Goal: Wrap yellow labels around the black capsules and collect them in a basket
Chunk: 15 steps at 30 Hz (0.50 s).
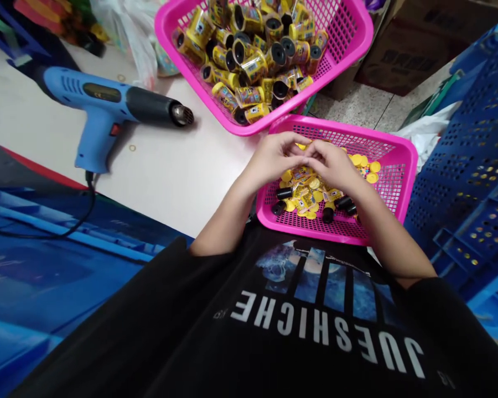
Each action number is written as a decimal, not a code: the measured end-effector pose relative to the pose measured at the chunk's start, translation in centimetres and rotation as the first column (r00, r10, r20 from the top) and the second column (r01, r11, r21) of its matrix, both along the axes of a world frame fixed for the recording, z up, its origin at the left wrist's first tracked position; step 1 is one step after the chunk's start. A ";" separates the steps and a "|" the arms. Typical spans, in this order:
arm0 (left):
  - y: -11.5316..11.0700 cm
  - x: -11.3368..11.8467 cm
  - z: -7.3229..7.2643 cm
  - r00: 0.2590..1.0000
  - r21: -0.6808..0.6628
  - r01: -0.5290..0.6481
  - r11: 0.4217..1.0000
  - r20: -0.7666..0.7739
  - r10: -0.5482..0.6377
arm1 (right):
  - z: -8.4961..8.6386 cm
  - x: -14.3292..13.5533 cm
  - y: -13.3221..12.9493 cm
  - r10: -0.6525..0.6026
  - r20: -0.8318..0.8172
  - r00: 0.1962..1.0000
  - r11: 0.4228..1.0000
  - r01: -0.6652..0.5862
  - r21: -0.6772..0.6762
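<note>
My left hand (276, 158) and my right hand (330, 165) meet above the smaller pink basket (404, 188), fingertips together. Whatever they pinch between them is too hidden to name. Below them in that basket lie yellow discs (372, 177), yellow printed labels (305, 198) and several black cylinders (327, 214). Behind it stands a larger pink basket (232, 122), heaped with small black cylinders wrapped in yellow labels (251, 95).
A blue heat gun (103, 102) lies on the white table (161, 182) at the left, its cord hanging over the edge. Plastic bags (128, 38) sit behind it. Cardboard boxes (419, 44) and blue perforated crates (473, 143) stand at the right.
</note>
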<state>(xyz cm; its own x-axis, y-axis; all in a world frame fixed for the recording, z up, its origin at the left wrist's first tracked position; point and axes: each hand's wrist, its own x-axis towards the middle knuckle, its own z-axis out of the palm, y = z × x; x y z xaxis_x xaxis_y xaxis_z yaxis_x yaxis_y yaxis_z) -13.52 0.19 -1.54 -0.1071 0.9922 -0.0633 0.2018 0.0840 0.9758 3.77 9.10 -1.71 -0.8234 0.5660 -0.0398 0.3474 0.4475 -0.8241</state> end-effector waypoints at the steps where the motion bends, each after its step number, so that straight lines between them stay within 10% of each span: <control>1: 0.0 0.0 0.3 0.998 0.001 -0.024 1.000 0.064 0.023 | 0.3 0.1 -0.1 -0.040 -0.077 0.996 0.996 0.033 -0.083; 7: -0.1 0.4 1.4 0.972 -0.038 -0.016 0.999 0.235 0.025 | 0.6 -0.2 -0.4 -0.191 -0.228 0.955 0.956 0.128 -0.265; 15: -0.5 0.9 0.5 0.932 -0.136 -0.251 0.959 0.233 0.277 | 1.0 1.3 1.3 -0.196 0.068 0.978 0.976 0.187 0.115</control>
